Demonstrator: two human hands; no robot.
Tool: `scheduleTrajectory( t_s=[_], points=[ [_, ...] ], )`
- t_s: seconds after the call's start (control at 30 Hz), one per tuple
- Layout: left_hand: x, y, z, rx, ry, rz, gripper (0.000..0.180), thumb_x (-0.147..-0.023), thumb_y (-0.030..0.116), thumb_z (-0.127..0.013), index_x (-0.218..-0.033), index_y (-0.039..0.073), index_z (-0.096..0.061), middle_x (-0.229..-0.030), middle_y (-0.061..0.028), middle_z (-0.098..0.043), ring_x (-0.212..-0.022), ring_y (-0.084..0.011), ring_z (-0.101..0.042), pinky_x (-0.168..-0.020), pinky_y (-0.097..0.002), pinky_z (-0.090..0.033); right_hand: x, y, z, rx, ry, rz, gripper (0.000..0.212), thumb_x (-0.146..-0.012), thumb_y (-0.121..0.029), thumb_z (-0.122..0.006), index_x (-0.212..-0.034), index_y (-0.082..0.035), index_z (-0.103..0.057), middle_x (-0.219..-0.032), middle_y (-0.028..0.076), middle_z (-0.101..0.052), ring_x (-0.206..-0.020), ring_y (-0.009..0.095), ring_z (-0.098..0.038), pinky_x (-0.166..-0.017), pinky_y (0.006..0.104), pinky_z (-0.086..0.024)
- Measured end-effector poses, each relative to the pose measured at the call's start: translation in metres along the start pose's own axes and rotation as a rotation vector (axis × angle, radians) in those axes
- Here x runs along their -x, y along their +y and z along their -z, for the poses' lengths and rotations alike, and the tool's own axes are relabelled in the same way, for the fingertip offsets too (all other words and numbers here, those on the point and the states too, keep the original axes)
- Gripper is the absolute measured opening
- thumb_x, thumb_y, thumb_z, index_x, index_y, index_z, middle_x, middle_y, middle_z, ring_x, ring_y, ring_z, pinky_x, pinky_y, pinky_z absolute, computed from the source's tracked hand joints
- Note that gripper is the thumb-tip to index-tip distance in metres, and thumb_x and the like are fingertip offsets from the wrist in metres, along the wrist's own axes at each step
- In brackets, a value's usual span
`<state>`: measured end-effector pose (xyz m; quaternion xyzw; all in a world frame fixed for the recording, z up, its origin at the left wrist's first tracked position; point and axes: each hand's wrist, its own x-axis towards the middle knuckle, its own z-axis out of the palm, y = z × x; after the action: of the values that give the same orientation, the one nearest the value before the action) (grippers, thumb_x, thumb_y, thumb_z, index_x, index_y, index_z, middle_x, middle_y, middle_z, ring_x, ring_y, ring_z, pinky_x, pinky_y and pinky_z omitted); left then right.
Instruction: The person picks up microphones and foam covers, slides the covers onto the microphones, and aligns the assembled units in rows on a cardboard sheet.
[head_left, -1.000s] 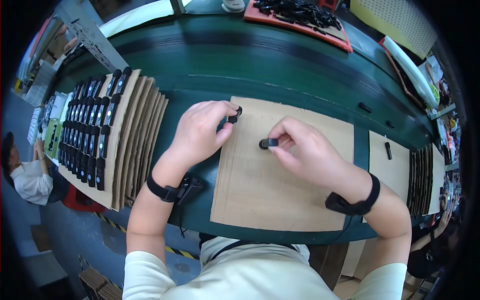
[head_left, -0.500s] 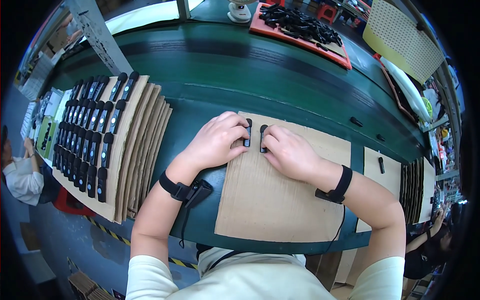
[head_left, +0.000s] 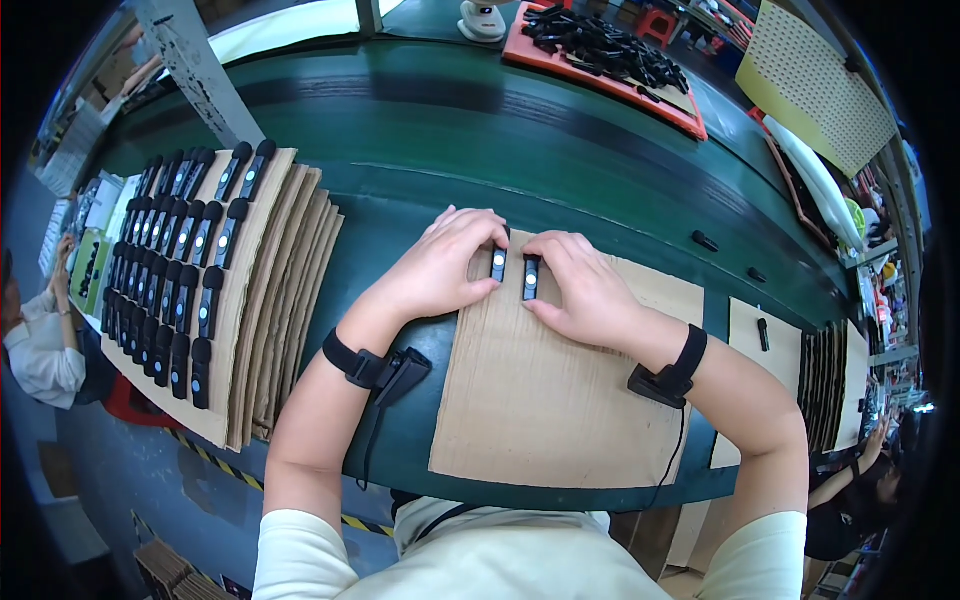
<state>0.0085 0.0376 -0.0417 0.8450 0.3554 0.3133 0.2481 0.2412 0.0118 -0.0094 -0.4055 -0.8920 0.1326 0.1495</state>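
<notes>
Near the far left corner of a sheet of brown cardboard, two small black microphones stand side by side, a narrow gap between them. My left hand grips the left microphone, fingers at its far end and thumb by its near end. My right hand holds the right microphone the same way, with fingertips over its top. A pale round spot shows on the face of each. Their far ends are partly hidden under my fingers.
At left rises a stack of cardboard sheets, its top one covered with rows of foam-topped microphones. Two loose black pieces lie on the green bench at right, near another cardboard sheet. An orange tray of black parts sits at the back.
Both hands have shifted their grip, fingers now over the far ends and thumbs toward the near ends. The faces with pale round spots have come into view on both microphones.
</notes>
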Motion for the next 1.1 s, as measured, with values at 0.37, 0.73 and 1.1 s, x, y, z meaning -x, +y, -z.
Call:
scheduleTrajectory(
  t_s=[0.37, 0.73, 1.1],
  points=[
    [-0.006, -0.008, -0.006, 0.143, -0.047, 0.053, 0.059, -0.073, 0.002, -0.073, -0.127, 0.005, -0.051, -0.134, -0.0132, -0.052, -0.129, -0.0314, -0.047, -0.11, -0.0389, -0.038, -0.008, 0.01, -0.006, -0.038, 0.08, -0.044, 0.059, -0.075, -0.012, -0.077, -0.125, -0.004, -0.048, -0.126, 0.016, -0.052, -0.115, 0.036, -0.05, -0.099, 0.0427, -0.043],
    [-0.003, -0.013, -0.007, 0.186, -0.046, 0.064, 0.064, -0.073, 0.002, -0.073, -0.133, 0.006, -0.05, -0.141, -0.0137, -0.049, -0.137, -0.0311, -0.041, -0.113, -0.0395, -0.036, -0.011, 0.01, -0.009, -0.035, 0.075, -0.058, 0.061, -0.075, -0.015, -0.078, -0.126, -0.004, -0.047, -0.128, 0.016, -0.051, -0.116, 0.036, -0.05, -0.1, 0.0426, -0.042],
    [-0.004, -0.005, -0.002, 0.197, -0.049, 0.069, 0.064, -0.073, 0.003, -0.075, -0.133, 0.005, -0.05, -0.141, -0.0144, -0.049, -0.139, -0.0305, -0.04, -0.114, -0.0406, -0.034, -0.002, 0.017, 0.011, -0.04, 0.098, -0.092, 0.061, -0.077, -0.018, -0.077, -0.128, -0.004, -0.048, -0.128, 0.018, -0.052, -0.119, 0.037, -0.049, -0.102, 0.0422, -0.042]
  ],
)
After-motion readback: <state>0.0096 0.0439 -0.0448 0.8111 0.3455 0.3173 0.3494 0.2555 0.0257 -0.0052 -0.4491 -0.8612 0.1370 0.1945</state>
